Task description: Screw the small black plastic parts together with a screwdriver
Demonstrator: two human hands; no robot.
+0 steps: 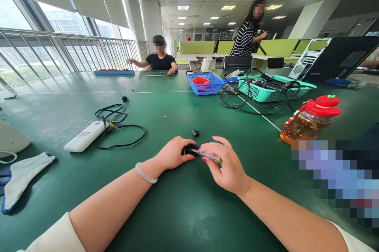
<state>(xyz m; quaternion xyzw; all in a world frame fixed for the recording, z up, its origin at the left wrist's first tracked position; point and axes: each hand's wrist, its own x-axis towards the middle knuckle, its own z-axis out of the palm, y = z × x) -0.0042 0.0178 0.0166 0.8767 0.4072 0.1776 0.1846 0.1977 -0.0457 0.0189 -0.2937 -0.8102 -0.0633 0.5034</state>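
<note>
My left hand [173, 152] is closed on a small black part [189, 150] that rests on the green table [166, 204]. A pale bangle sits on that wrist. My right hand [226, 165] pinches a thin clear-handled screwdriver [207, 155], whose tip points left onto the black part. Just beyond my hands lies another tiny black piece [194, 132].
A white power strip [85, 136] with a looped black cable lies to the left, and a cloth [20, 177] at the far left. An amber bottle with a red lid [308, 120] stands on the right. Blue basket [205, 84], green tray with cables [269, 88]. Two people work at the far end.
</note>
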